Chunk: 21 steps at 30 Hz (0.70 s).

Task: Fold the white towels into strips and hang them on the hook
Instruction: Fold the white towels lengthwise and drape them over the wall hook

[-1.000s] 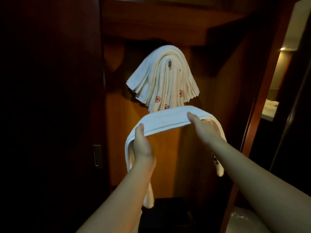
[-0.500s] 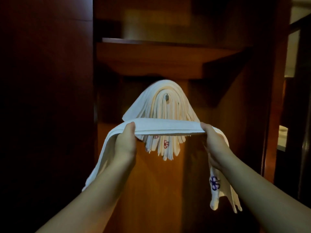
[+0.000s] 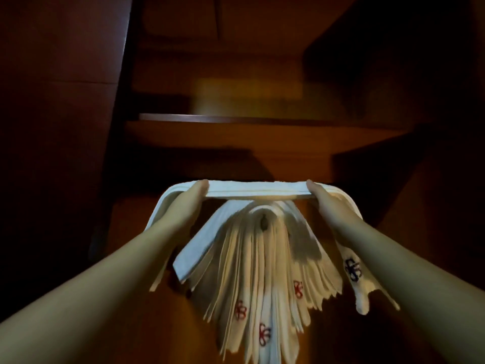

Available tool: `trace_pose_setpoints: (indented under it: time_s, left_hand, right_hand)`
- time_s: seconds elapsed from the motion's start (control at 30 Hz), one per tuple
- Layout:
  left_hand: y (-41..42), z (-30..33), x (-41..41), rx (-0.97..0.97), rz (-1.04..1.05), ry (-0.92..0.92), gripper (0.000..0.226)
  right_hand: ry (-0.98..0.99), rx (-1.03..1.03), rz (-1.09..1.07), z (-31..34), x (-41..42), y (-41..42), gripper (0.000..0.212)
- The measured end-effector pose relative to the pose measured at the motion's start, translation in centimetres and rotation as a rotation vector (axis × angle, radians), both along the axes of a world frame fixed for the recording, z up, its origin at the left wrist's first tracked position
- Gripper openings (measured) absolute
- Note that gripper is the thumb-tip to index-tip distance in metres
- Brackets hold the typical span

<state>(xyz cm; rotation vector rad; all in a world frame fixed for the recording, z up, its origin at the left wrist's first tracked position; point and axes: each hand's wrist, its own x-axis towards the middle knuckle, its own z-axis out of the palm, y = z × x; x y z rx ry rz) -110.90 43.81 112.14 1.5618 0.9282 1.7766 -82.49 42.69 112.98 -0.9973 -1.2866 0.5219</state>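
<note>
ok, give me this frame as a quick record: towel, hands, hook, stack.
held towel: folded strip, stretched level between both hands, ends hanging down
left hand: grips strip's left end
right hand: grips strip's right end
hook: dark tip showing below the strip
hung towels: many strips draped over hook, red logos
strip on hook: not yet

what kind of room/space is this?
Likely inside a dark wooden wardrobe or closet: a wooden shelf overhead, wood-panelled walls, and a metal hook loaded with folded white towels.
</note>
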Motion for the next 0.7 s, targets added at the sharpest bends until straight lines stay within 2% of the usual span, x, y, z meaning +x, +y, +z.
trace_pose_setpoints:
  time_s: [0.1,0.17,0.3,0.4,0.43,0.5,0.57,0.7]
  left_hand:
    - [3.9,2.3,0.5,0.038,0.030,0.010,0.029]
    - [6.6,3.4,1.1,0.047,0.047,-0.028,0.024]
    - [10.9,4.3,2.1,0.021,0.028,-0.048,0.023]
    - [13.5,4.4,2.5,0.009,0.054,-0.058,0.034]
    - [14.2,4.5,2.7,0.000,0.060,-0.061,0.037]
    - [15.5,4.3,3.1,-0.022,0.051,-0.061,0.037]
    - [16.2,4.2,3.5,-0.038,0.066,-0.077,0.036]
    - [16.7,3.8,3.0,-0.060,0.070,-0.104,0.033]
  right_hand:
    - [-0.039,0.000,-0.002,2.9,0.5,3.1,0.100]
    - [-0.064,-0.002,0.008,4.4,0.9,5.3,0.107]
    - [-0.152,0.001,-0.018,6.0,2.0,10.0,0.091]
    - [-0.215,-0.020,-0.058,6.4,2.7,12.8,0.090]
    - [-0.233,-0.028,-0.067,6.4,3.0,13.6,0.083]
    - [-0.246,-0.016,-0.080,6.5,3.4,15.1,0.053]
    - [-0.235,0.009,-0.078,6.4,3.5,16.1,0.040]
    - [-0.180,0.022,-0.112,5.4,2.9,17.5,0.041]
